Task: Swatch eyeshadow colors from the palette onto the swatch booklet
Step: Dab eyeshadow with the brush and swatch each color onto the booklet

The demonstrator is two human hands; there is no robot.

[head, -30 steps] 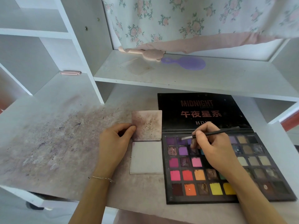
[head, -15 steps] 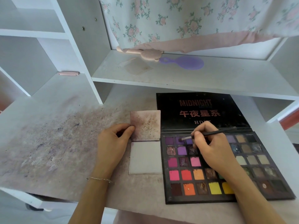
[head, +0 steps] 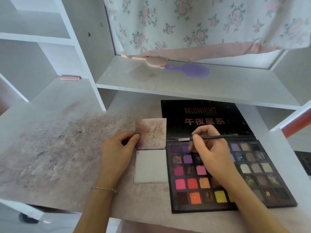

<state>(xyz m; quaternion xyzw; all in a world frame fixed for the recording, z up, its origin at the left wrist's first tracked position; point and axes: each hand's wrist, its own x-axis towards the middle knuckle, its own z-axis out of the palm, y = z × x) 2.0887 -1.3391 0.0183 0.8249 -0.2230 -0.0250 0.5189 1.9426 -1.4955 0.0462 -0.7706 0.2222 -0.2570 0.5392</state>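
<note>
Your right hand (head: 212,153) grips a brush (head: 213,137) over the "MIDNIGHT" palette (head: 235,169); your left hand (head: 117,153) pinches the swatch booklet (head: 151,148).

Desk (head: 67,148): the left half, from the left edge to the left hand (head: 117,153), is bare stained surface, open to a hand from the front edge. Right half is taken: the swatch booklet (head: 151,152) lies mid-desk, just beside the palette (head: 252,174), which runs to the front-right corner with its lid (head: 202,115) propped up toward the back edge. The shelf (head: 185,88) overhangs the desk's back edge, limiting headroom there; a purple brush (head: 188,70) and a pink brush (head: 151,60) lie on it under hanging floral cloth (head: 202,22). The right hand (head: 213,157), holding a thin brush (head: 210,137), covers the palette's centre.
</note>
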